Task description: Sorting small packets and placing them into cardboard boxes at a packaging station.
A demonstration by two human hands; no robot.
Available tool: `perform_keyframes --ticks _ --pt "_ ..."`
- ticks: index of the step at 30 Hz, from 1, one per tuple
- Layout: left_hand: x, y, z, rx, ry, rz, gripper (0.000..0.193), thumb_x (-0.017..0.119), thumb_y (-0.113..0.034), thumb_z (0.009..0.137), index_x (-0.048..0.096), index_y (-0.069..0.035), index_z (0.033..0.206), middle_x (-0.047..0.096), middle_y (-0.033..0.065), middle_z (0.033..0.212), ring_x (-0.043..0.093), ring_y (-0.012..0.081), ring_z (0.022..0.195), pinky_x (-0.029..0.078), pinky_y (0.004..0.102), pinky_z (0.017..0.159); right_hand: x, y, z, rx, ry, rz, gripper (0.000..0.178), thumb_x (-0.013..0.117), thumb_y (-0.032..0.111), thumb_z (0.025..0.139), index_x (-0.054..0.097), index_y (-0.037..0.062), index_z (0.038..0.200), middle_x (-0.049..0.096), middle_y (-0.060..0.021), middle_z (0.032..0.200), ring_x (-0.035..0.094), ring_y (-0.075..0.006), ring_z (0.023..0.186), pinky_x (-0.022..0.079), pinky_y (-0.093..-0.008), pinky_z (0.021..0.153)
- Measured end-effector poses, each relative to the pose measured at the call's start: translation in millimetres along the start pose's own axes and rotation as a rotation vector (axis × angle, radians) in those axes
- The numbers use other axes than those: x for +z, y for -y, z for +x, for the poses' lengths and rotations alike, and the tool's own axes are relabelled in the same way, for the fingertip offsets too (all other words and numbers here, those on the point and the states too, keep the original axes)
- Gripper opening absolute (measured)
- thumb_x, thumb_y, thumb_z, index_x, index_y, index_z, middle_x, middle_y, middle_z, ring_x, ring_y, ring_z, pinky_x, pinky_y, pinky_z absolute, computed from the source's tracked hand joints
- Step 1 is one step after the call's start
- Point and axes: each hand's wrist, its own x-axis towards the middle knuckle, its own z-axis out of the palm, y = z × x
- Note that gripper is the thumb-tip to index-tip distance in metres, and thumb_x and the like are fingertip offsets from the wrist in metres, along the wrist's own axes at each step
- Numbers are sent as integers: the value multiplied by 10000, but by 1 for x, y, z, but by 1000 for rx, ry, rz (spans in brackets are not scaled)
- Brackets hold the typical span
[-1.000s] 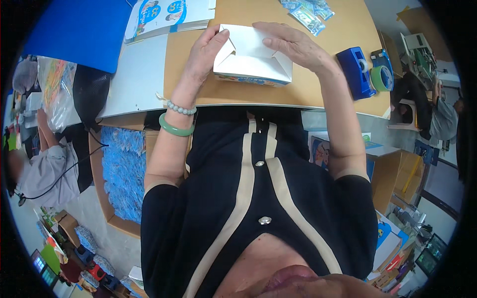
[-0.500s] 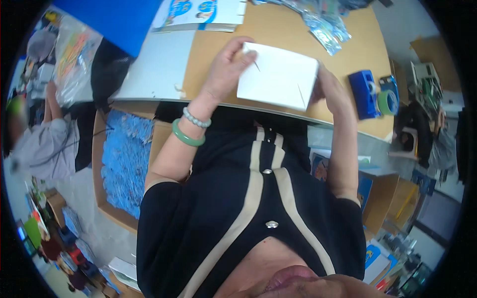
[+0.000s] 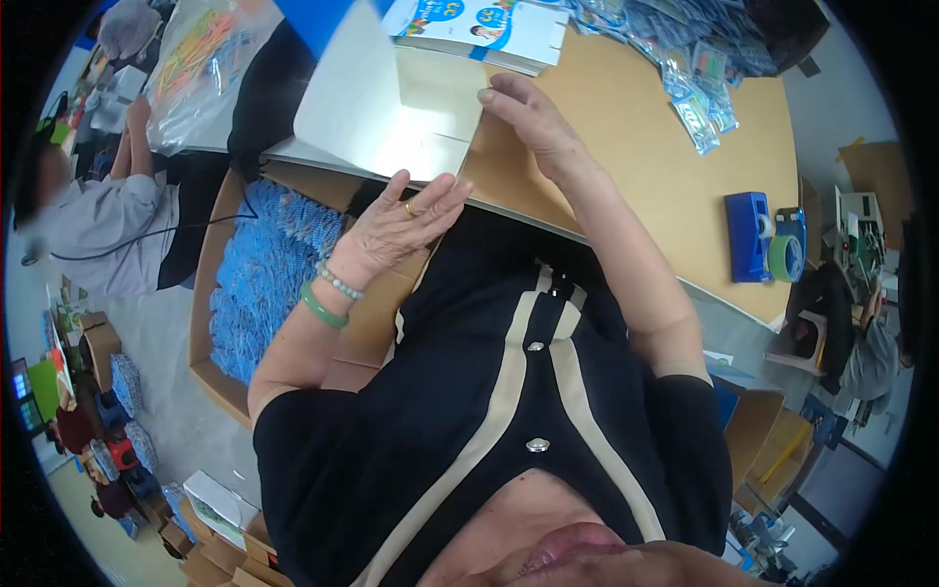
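Observation:
An open white paperboard box [image 3: 430, 147] stands at the near left part of the table, its flap [image 3: 337, 93] raised on the left. Its inside shows no contents. My left hand [image 3: 406, 223], fingers apart, is at the box's near edge; whether the fingertips touch it I cannot tell. At the box's right side is my right hand [image 3: 533, 117], fingers loosely curved, with nothing gripped between them. Just behind the box lies a stack of flat white-and-blue printed cartons [image 3: 533, 49].
Small blue packets [image 3: 694, 112] are heaped at the far right. A blue tape dispenser [image 3: 748, 235] and green tape roll [image 3: 784, 259] sit near the right edge. Left below the table, a cardboard box [image 3: 202, 338] holds many blue pieces. Another person [image 3: 117, 225] sits at left.
The white box has moved left and now stands with its open top showing and flap raised. Both hands have shifted left and loosened from it.

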Motion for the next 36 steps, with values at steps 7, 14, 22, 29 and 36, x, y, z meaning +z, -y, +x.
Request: perform_keyframes --ticks 7,14,22,29,36 --pt "13 8 -9 -181 -215 -211 318 574 -71 849 613 -136 1158 521 32 1372 415 217 1356 139 553 1169 27 -17 45 -85 -77 -336 434 614 293 901 566 35 1246 635 -66 1083 554 -148 1015 417 -279 928" --pt "19 16 -4 -388 -107 -67 330 617 -92 822 636 -138 1148 543 57 1331 445 288 1324 159 612 1135 -17 -2 34 -186 -215 -338 466 617 270 880 560 21 1270 633 -122 1158 571 -195 1093 418 -296 978" --pt "15 -13 32 -346 -305 -169 215 632 -101 832 675 -115 1042 557 104 1278 504 333 1260 279 636 1069 -214 4 0 64 -1012 -1432 772 646 477 831 354 124 1453 404 -174 1443 324 -353 1368 361 -421 1067" --pt "26 -38 120 -639 -166 -1110 270 668 -105 826 632 -7 1075 599 181 1144 606 363 1041 471 420 938 -205 -29 -22 109 -684 -1462 676 613 527 833 465 103 1339 474 -138 1359 430 -379 1252 395 -481 1009" --pt "76 -17 188 -955 105 -1364 388 693 -150 811 582 16 1143 586 204 1110 597 365 910 507 427 795 -132 -35 -77 -294 -624 -1300 588 707 364 795 520 79 1275 559 -142 1216 490 -343 1168 404 -427 987"
